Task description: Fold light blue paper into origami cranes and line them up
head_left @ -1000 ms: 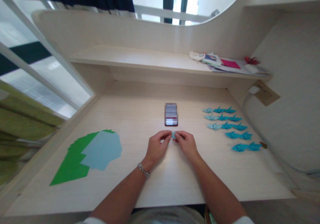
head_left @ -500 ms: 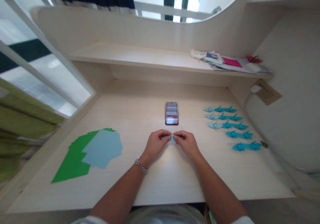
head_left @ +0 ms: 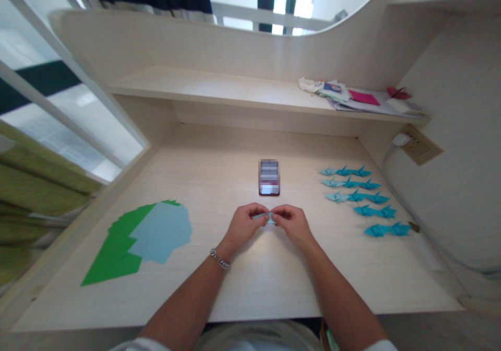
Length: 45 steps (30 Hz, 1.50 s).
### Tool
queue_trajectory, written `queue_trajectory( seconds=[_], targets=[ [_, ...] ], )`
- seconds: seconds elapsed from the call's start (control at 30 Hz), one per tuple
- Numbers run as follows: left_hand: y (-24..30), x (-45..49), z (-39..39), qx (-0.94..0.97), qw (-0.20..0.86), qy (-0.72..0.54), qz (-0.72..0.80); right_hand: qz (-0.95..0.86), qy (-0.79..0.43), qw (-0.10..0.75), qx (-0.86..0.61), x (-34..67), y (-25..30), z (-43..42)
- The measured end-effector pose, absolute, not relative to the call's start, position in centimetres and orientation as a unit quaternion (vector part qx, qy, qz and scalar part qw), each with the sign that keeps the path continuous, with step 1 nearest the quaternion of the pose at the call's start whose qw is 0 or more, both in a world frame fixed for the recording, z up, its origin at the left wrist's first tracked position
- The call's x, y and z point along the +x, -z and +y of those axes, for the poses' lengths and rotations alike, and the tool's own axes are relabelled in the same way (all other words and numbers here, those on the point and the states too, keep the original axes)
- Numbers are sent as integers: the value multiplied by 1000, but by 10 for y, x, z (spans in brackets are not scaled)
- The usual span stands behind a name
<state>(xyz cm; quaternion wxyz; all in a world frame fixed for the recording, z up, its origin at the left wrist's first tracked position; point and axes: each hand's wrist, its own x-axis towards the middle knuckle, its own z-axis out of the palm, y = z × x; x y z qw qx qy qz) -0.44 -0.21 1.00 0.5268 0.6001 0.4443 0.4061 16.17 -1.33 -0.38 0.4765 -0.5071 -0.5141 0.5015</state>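
Observation:
A small piece of folded light blue paper (head_left: 270,219) sits between my hands over the middle of the desk (head_left: 250,288). My left hand (head_left: 246,224) pinches its left side, thumb against fingers. From the other side my right hand (head_left: 291,223) pinches it too, with the fingertips of both hands almost touching. Fingers hide most of the paper, so its folded shape cannot be made out. Just beyond my hands lies a phone (head_left: 269,177) with a blurred screen. At the right, several folded blue paper cranes (head_left: 356,196) stand in rows.
Light blue paper sheets (head_left: 164,233) overlap green sheets (head_left: 113,252) on the left. A shelf (head_left: 235,87) runs across the back, with papers (head_left: 336,93) and a pink sheet (head_left: 364,97) at its right. A cable (head_left: 415,220) runs down the right side.
My hands stay in nearly the same place. Slightly more of the light blue paper shows between the fingertips now.

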Motion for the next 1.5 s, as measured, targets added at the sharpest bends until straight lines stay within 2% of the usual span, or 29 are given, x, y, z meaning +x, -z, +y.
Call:
queue_trajectory(
  seconds=[0.17, 0.5, 1.03, 1.5],
  targets=[
    [-14, -4, -2, 596, 542, -406, 431, -514, -498, 477, -510, 163, 0, -15],
    [-14, -3, -5, 635, 484, -416, 435, -495, -542, 466, -493, 164, -1, -13],
    [-1, -6, 0, 570, 538, -446, 431, -593, -406, 453, -528, 165, -6, -17],
    [-3, -4, -1, 603, 497, -440, 442, -589, -420, 451, -523, 163, -7, -17]
  ],
)
